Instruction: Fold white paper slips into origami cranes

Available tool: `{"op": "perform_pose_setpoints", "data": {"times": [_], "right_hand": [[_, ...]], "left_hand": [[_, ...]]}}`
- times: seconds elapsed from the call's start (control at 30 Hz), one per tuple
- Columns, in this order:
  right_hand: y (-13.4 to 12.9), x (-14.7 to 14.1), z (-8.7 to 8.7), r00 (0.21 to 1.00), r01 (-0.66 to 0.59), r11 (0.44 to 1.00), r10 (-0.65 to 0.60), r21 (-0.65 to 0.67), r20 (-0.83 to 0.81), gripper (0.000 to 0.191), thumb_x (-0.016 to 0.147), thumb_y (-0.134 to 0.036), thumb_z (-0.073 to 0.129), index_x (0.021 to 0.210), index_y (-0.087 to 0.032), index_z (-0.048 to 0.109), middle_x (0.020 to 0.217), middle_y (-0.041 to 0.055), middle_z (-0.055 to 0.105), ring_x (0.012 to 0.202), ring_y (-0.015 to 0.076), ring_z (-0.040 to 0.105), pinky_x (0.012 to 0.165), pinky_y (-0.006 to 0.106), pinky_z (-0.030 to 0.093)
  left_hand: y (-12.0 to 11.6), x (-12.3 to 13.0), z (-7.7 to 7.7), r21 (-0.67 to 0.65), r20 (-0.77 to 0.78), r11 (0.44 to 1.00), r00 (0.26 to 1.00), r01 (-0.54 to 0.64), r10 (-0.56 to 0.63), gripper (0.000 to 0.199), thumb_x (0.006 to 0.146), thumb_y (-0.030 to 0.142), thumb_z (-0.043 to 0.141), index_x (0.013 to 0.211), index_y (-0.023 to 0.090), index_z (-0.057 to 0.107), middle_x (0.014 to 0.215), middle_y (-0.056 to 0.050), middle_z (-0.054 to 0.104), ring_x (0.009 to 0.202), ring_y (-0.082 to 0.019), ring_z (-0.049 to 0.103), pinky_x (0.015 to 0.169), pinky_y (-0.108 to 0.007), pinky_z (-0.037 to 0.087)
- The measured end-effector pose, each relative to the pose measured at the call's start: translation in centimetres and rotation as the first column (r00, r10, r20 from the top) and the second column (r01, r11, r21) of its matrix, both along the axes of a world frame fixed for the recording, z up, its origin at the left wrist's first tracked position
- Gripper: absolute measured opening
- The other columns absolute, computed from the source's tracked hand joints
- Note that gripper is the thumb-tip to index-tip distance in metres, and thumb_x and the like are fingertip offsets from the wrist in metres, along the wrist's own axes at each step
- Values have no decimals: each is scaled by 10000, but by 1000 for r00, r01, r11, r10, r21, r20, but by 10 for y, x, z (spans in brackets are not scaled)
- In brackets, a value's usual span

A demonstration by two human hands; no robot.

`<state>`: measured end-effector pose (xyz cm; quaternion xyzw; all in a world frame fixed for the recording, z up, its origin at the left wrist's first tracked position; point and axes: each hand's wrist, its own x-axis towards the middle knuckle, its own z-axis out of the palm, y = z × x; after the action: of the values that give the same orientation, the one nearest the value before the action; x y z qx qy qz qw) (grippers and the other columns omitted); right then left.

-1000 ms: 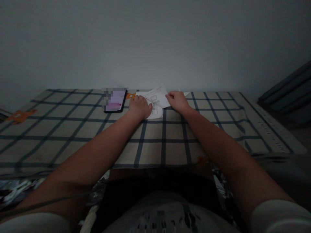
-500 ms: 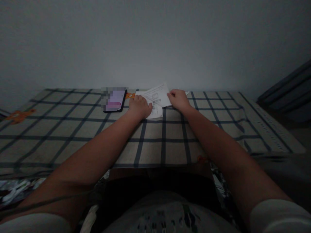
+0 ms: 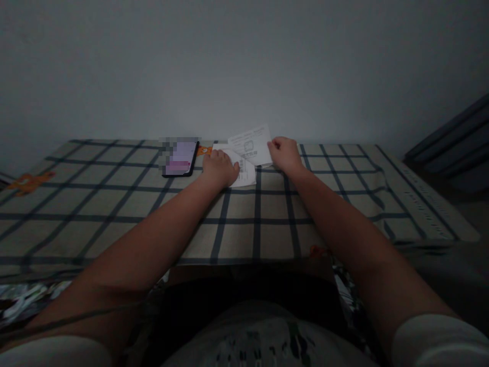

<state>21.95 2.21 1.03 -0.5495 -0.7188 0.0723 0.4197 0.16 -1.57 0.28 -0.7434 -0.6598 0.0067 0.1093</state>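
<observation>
My left hand (image 3: 220,168) lies flat, fingers apart, on the left part of a white printed sheet (image 3: 247,177) on the table. My right hand (image 3: 286,154) is closed in a pinch on the right edge of another printed sheet (image 3: 252,145). That upper sheet is tilted and raised a little, overlapping the lower one. It bears small text and a box-shaped drawing. Whether the two sheets are joined, like pages of a booklet, I cannot tell. More white paper shows under the right hand.
A phone (image 3: 181,158) with a lit, partly blurred screen lies left of the papers. A checked tablecloth (image 3: 237,239) with orange bear figures covers the table. Behind it rises a plain wall (image 3: 244,66). Dark striped fabric (image 3: 454,148) hangs at the far right.
My right hand has moved slightly to the right, drawing the upper sheet right and a little upward. My left hand and the lower sheet have stayed put.
</observation>
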Motion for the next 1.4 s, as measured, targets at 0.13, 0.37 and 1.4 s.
{"op": "perform_pose_setpoints", "data": {"times": [0.13,0.37,1.4], "right_hand": [[-1,5,6,997,72,997,-72,-14,-26,291,958,-253,559,676,-210,507,701,28,552,694,174,485,696,341,321],[0,11,5,995,80,997,-81,-15,-62,259,970,-279,554,729,-190,580,749,48,598,719,183,518,713,338,346],[5,10,-4,996,69,994,-64,89,-55,246,1001,-322,546,807,-196,628,798,53,647,763,200,551,717,333,364]], "left_hand": [[1,0,0,11,-5,1000,1000,2,-1,775,1034,498,239,1463,-52,578,1493,-292,597,1421,-424,505,1098,-534,437],[0,0,-4,26,9,1000,1000,-11,11,775,1033,499,236,1473,-49,563,1498,-289,594,1437,-406,496,1113,-525,425],[12,-7,-8,-39,214,956,937,292,-277,686,1084,407,230,1656,46,343,1747,-172,320,1629,-319,295,1302,-527,295]]}}
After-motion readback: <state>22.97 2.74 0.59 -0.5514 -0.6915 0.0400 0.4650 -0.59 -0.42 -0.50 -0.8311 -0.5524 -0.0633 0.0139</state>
